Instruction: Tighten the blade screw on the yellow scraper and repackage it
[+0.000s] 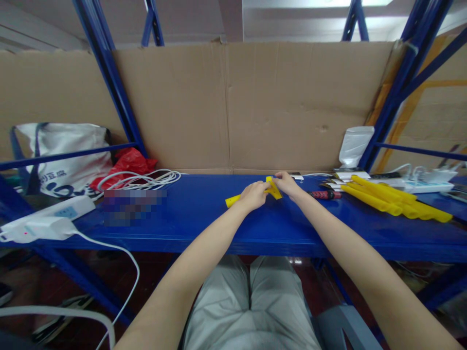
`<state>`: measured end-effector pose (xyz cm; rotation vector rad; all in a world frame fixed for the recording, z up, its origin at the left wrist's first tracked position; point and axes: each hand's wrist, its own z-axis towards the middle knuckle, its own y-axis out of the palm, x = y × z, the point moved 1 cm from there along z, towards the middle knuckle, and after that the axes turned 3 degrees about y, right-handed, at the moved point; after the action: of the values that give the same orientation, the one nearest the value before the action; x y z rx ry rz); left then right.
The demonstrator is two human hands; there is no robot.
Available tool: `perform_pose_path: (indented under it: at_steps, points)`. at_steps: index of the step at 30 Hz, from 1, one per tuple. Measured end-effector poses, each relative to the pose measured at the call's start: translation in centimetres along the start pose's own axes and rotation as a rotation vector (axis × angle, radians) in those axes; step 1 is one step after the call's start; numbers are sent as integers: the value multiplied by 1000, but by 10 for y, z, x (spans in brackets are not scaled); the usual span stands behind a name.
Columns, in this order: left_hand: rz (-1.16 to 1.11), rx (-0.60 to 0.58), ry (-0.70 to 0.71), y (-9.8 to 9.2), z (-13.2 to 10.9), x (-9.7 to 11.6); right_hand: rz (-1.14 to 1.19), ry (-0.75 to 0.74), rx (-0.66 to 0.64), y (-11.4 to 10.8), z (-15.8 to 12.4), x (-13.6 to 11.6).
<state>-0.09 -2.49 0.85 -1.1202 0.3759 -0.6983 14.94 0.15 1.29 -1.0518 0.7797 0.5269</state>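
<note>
Both my hands meet over the middle of the blue shelf [204, 218]. My left hand [253, 194] is closed round a yellow tube [232, 200] whose left end sticks out past my fingers. My right hand [288, 184] pinches a small yellow piece [274, 188] at the tube's right end. The two hands almost touch. How the yellow piece joins the tube is hidden by my fingers.
Several yellow tubes [394, 201] lie at the right, with a red-handled tool [326, 195] beside them. White power strips [51, 216] and coiled white cable [146, 179] sit at the left, near a white bag [69, 155]. Cardboard [255, 107] walls the back.
</note>
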Motion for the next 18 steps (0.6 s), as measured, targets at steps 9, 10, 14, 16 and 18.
perform_pose_path:
  at_steps: [9,10,14,16,18]
  points:
    - [-11,-8,-87,-3,0,0,454,298,-326,-12,-12,-6]
    - [-6,-19,-99,-3,0,1,483,310,-331,-12,-12,-6]
    - [65,-88,-121,-2,-1,1,498,303,-335,-9,-13,-5]
    - [100,-114,-120,-3,-2,0,482,282,-343,-8,-14,-5]
    - [119,-122,-110,-4,-3,-2,468,259,-358,-7,-13,-4]
